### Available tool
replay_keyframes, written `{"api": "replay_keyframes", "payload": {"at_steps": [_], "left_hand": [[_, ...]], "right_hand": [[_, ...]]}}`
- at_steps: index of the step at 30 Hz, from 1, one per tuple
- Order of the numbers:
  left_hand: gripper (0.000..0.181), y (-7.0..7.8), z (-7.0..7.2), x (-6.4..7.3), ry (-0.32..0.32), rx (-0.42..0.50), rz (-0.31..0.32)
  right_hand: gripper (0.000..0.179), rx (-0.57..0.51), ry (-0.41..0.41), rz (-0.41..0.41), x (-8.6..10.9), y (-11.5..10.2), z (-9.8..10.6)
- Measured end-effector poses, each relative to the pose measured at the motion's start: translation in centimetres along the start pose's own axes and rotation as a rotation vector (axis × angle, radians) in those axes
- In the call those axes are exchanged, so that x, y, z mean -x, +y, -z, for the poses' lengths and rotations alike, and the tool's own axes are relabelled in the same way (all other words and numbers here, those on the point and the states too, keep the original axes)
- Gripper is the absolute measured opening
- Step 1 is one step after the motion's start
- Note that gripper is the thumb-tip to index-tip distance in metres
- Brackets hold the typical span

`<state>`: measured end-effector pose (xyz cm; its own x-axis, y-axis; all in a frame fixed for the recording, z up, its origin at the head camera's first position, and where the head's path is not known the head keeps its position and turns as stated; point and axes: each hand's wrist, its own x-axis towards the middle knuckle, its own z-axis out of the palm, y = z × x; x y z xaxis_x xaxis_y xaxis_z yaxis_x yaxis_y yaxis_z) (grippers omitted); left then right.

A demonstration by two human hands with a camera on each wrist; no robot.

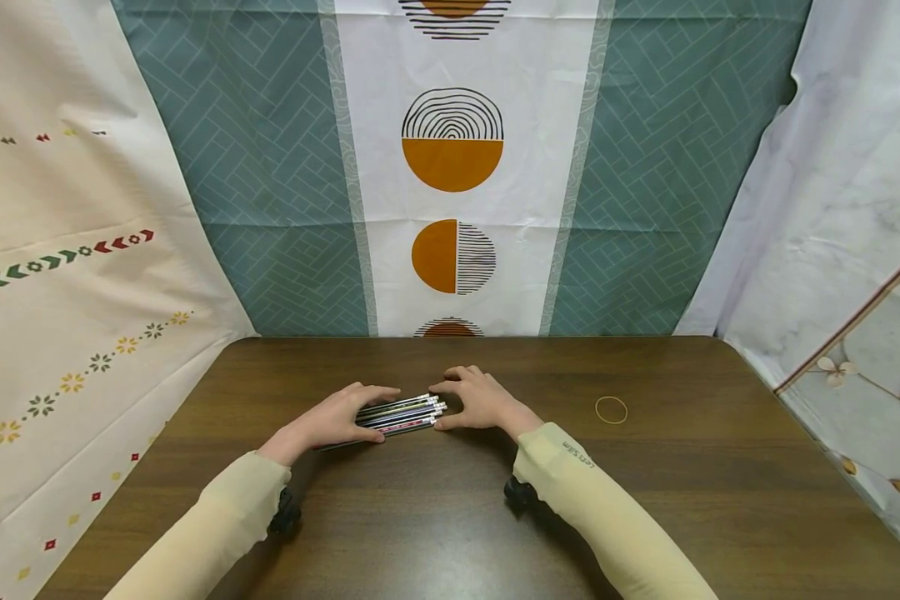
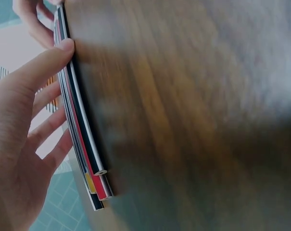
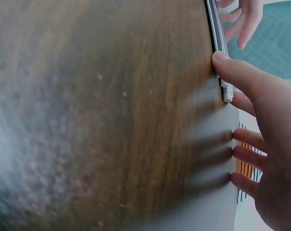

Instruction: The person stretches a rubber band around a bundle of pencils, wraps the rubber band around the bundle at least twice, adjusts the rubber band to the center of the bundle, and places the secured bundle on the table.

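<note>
A flat bunch of several pencils (image 1: 401,414) lies on the brown table, white eraser ends toward the right. My left hand (image 1: 333,417) grips across the bunch, thumb along its near side and fingers at the far side. In the left wrist view the pencils' (image 2: 80,130) other ends show dark, red and yellow, unevenly staggered. My right hand (image 1: 483,402) holds the eraser ends between thumb and index finger. Its thumb (image 3: 236,72) presses the near pencil beside a white eraser (image 3: 227,94) in the right wrist view; the other fingertips touch the table.
A thin yellow rubber band (image 1: 611,397) lies on the table (image 1: 690,483) to the right of my right hand. Behind the table's far edge hangs a patterned green and white cloth (image 1: 270,208). Light cloths flank both sides.
</note>
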<state>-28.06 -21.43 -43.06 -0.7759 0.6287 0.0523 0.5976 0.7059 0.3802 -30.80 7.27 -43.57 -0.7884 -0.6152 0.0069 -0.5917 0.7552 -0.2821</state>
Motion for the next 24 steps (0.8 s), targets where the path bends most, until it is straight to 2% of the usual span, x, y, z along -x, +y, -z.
{"api": "replay_keyframes", "payload": {"at_steps": [11,19,24], "left_hand": [[0.070,1.3,-0.4,0.0,0.006,-0.004,0.060],[0.078,1.0,-1.0,0.9,0.057,0.091,0.088],[0.084,0.5,-0.9,2.1,0.113,0.162,0.108]], "right_hand": [[0.060,-0.013,-0.005,-0.017,0.1,0.4,0.0],[0.072,-0.152,-0.022,-0.056,0.7,0.2,-0.5],[0.077,-0.151,-0.052,-0.110,1.6,-0.2,-0.6]]}}
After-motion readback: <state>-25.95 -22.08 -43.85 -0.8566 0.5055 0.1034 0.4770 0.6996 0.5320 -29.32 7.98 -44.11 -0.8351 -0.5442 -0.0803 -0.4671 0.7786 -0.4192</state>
